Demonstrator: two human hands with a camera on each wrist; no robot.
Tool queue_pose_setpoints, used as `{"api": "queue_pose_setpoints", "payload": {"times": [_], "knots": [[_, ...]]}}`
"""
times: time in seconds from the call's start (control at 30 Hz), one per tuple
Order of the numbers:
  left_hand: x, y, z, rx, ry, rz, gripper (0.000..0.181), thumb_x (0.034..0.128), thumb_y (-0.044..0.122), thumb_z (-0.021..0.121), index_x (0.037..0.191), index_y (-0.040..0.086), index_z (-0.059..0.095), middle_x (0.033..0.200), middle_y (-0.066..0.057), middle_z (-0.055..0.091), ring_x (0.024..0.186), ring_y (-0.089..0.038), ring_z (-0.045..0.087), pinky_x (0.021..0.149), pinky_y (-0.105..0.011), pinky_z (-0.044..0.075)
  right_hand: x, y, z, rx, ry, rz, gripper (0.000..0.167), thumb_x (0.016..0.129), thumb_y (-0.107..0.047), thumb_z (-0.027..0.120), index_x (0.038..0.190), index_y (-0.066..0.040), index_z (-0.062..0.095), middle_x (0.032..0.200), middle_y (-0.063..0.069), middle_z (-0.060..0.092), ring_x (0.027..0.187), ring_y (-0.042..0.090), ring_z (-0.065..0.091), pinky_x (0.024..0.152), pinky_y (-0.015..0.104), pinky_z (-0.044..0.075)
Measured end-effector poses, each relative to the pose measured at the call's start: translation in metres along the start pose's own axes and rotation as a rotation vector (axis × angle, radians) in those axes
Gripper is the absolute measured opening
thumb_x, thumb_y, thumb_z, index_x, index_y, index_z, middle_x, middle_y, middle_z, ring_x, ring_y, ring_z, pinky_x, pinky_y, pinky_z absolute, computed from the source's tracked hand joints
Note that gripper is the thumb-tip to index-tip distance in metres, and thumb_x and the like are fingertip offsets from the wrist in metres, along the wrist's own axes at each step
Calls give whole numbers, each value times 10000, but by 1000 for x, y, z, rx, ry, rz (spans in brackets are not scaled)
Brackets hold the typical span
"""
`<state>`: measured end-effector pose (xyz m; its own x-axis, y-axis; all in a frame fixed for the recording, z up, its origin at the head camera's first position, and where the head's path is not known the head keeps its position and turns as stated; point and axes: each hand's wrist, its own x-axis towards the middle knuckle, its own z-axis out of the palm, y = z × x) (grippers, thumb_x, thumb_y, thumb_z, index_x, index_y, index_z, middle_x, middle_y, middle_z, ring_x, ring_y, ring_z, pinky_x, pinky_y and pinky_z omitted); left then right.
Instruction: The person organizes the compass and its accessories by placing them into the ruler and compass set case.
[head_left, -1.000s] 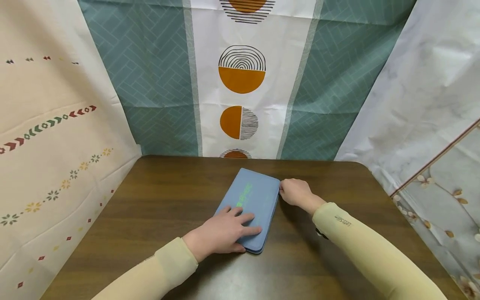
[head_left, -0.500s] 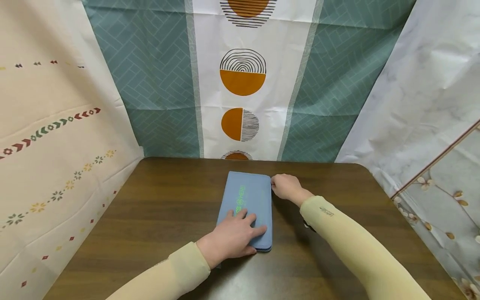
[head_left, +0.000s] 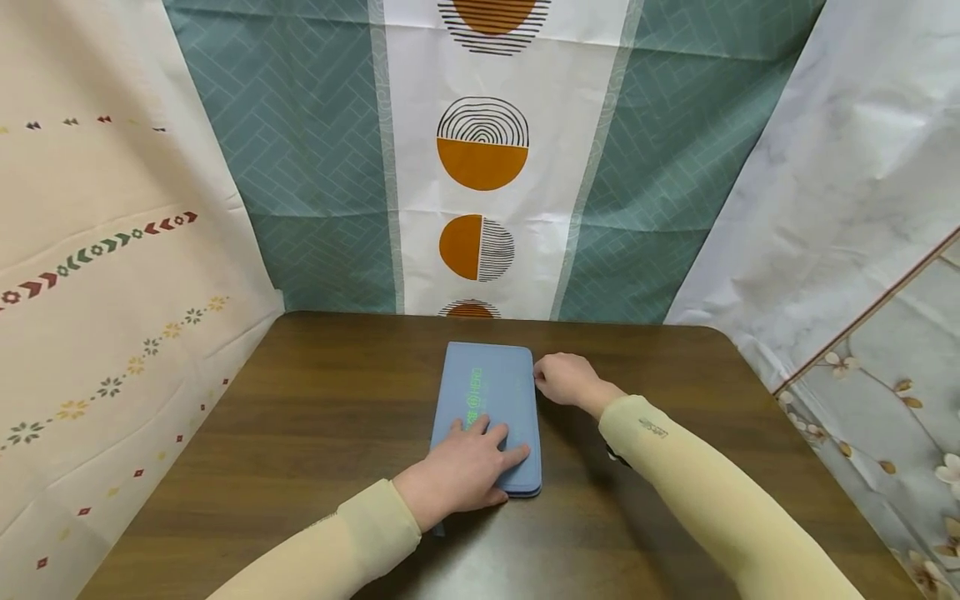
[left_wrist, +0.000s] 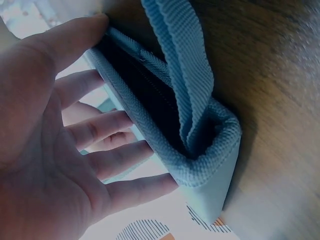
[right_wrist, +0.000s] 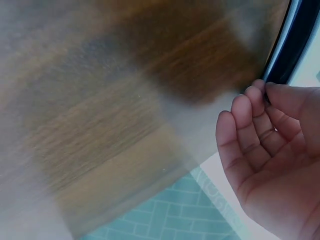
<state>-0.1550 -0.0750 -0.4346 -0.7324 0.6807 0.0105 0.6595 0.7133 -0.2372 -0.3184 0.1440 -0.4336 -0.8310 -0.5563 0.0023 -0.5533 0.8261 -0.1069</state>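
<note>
A flat blue zippered case with green lettering lies on the wooden table. Across its near left part rests my left hand, fingers spread. The left wrist view shows those fingers fairly straight against the case, and the thumb at its edge. A folded blue webbing strap sticks out there beside a dark gap in the rim. At the far right edge, my right hand is curled. Thumb and forefinger of this hand pinch a small dark zipper pull on the dark edge; it is mostly hidden.
The brown wooden table extends around the case on all sides. Behind it hangs a teal and white curtain. Patterned cloths flank the table, a cream one at left and a white floral one at right.
The case has turned from a slant to nearly straight away from me. My right hand has shifted left, still at its far right edge. The left hand stays on top, slightly further right.
</note>
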Motion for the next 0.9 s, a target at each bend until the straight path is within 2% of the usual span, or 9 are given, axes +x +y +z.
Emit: {"api": "queue_pose_setpoints", "payload": {"times": [0.2, 0.37, 0.63, 0.9], "knots": [[0, 0, 1, 9, 5, -3, 695, 963, 644, 794, 1587, 413, 593, 1405, -34, 631, 1313, -323, 614, 924, -553, 607, -12, -4, 0, 3, -3, -19, 345, 1053, -45, 663, 726, -148, 628, 626, -34, 487, 591, 142, 428, 587, 314, 392], [-1, -1, 1, 0, 14, -5, 689, 961, 629, 805, 1581, 406, 602, 1396, -35, 631, 1312, -332, 616, 933, -561, 603, -21, -12, -1, 8, -5, -49, 318, 1035, -42, 695, 740, -150, 648, 632, -52, 477, 593, 125, 417, 585, 298, 381], [-2, -2, -1, -9, -3, -15, 693, 968, 621, 801, 1592, 405, 590, 1416, -42, 624, 1331, -340, 609, 951, -581, 599, -39, -20, 0, 27, -23, -102, 367, 1019, -55, 736, 702, -170, 592, 629, -82, 418, 592, 100, 387, 592, 288, 348], [-2, 0, 0, -32, -10, -26, 695, 967, 609, 809, 1596, 415, 586, 1427, -50, 617, 1359, -349, 598, 973, -603, 589, -62, -29, 6, 67, -27, -114, 316, 1024, -80, 757, 745, -184, 652, 621, -105, 444, 580, 81, 412, 579, 278, 373]]}}
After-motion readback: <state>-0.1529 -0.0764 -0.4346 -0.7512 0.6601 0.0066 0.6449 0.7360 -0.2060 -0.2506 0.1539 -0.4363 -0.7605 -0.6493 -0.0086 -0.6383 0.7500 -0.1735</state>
